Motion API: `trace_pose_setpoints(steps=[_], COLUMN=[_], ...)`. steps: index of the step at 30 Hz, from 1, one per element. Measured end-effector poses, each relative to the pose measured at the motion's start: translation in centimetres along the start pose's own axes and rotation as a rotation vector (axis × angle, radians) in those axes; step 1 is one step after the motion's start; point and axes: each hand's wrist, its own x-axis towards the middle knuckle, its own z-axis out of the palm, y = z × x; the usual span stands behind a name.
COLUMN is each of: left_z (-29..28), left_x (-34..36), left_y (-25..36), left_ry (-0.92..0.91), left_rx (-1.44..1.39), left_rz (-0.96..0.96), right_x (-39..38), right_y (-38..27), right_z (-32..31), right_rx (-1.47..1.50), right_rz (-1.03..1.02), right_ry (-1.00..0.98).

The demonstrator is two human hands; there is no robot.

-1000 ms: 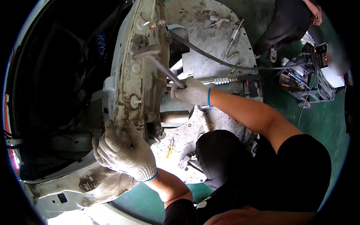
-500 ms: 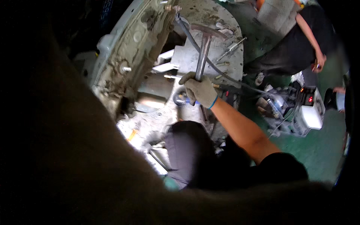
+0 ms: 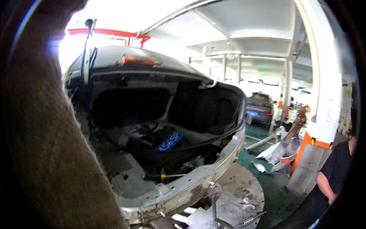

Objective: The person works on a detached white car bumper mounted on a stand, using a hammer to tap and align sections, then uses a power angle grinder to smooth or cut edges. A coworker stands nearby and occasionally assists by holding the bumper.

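A hammer (image 3: 214, 208) rises from the lower edge beside the rear panel (image 3: 190, 184) of an open car boot; its lower handle is cut off. My right hand is out of the picture below. Brown knit-textured cloth (image 3: 49, 145), very close and blurred, covers the left side. It may be my gloved left hand or a sleeve; no fingers show. In the boot, a screwdriver (image 3: 154, 176) with a green and yellow handle lies near the rear lip. Beyond it lies a blue number plate (image 3: 169, 142).
Under the car's rear is a round grey metal plate (image 3: 244, 179) bearing a rod-like tool (image 3: 253, 219). At right stand a white pillar (image 3: 326, 95) and a person in black (image 3: 335, 175). Loose car body parts (image 3: 282, 149) lie farther back, near another car (image 3: 260, 108).
The view has swung upward from the floor to the open boot and workshop. My gloved right hand, earlier gripping the hammer handle, has left the picture; the hammer now shows at the lower edge.
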Motion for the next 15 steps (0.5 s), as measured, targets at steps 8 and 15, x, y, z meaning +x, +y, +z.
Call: trace_pose_setpoints(steps=[8,15], left_z=[1.0,2.0], left_x=[5.2,5.8], left_y=[4.0,1.4], left_ry=[-0.02,0.003], left_rx=[0.202,0.257], left_rz=[0.1,0.138], right_x=[-11.5,-11.5], right_y=[10.6,8.1], right_z=[-0.8,0.5], right_rx=[0.094,0.108], right_rz=[0.033,0.273], right_ry=[-0.071,-0.173])
